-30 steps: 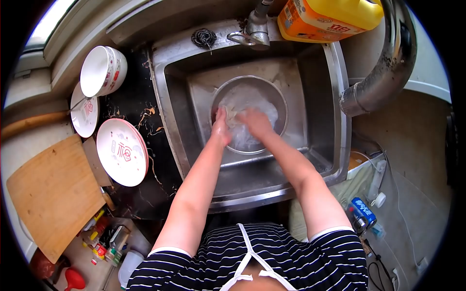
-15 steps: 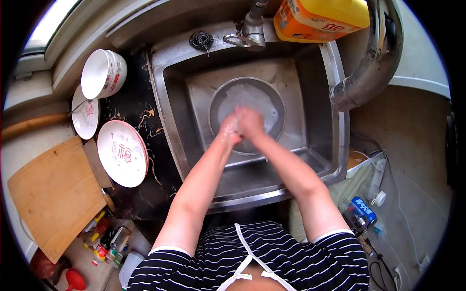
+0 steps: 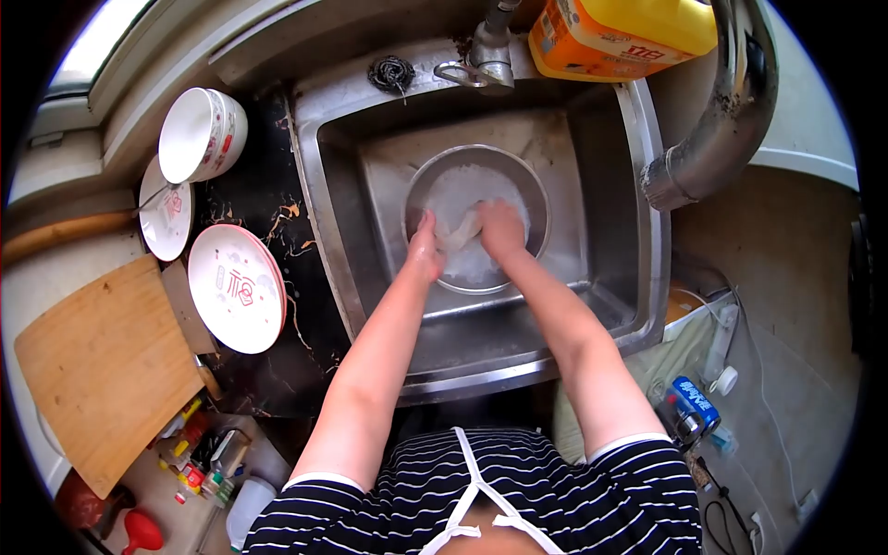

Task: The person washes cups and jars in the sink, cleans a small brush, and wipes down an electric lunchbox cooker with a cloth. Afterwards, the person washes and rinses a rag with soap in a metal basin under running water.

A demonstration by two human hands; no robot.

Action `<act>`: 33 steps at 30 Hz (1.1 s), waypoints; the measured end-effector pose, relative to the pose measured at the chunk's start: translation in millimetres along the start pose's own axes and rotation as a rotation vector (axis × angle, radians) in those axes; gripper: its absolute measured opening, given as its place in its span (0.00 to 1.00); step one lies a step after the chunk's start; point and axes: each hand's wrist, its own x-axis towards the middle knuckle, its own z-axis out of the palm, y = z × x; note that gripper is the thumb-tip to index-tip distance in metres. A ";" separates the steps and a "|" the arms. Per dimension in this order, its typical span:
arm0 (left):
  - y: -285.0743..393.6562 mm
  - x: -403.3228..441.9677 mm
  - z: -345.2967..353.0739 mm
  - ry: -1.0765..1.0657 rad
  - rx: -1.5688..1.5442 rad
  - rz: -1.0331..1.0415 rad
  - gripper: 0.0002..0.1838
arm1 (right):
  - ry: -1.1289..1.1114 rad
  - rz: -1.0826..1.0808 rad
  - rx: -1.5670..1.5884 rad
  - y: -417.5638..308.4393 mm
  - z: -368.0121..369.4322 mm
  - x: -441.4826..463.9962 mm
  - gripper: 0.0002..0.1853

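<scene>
A metal basin (image 3: 544,215) of white, sudsy water stands in the stainless steel sink (image 3: 653,268). Over its left side is my left hand (image 3: 425,248), wet, with its visible fingers stretched upward; part of the hand is hidden. My right hand (image 3: 501,228) is closed round a wet, whitish cloth (image 3: 461,233) above the suds. The cloth stretches from the right fingers toward my left palm and appears to touch it.
White bowls (image 3: 190,139) and plates (image 3: 236,289) stand left of the sink, beside a wooden cutting board (image 3: 106,370). A steel scrubber (image 3: 390,74), faucet (image 3: 490,60) and yellow-orange detergent jug (image 3: 620,42) sit behind. A thick metal pipe (image 3: 726,120) hangs at right.
My hands have moved apart, the left to the left and the right to the right. The whitish cloth now shows between them. The view has shifted slightly.
</scene>
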 end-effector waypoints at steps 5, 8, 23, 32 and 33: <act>10.2 -11.1 19.8 -0.132 -0.236 -0.266 0.20 | -0.073 0.480 1.329 -44.2 -22.4 -3.9 0.31; -3.5 -20.4 42.9 -0.114 -0.188 0.047 0.18 | 0.100 0.749 1.466 -46.0 -40.9 -8.2 0.32; 52.0 -89.4 29.7 0.288 1.149 0.978 0.22 | 0.219 0.763 2.458 -23.4 -106.4 -30.6 0.13; -6.6 -39.0 -33.0 0.349 0.791 0.115 0.20 | 0.356 1.053 1.715 -28.5 -145.5 -26.1 0.22; -5.6 -44.0 -32.4 0.321 0.668 0.059 0.17 | 0.392 1.063 1.582 -30.5 -145.8 -28.0 0.22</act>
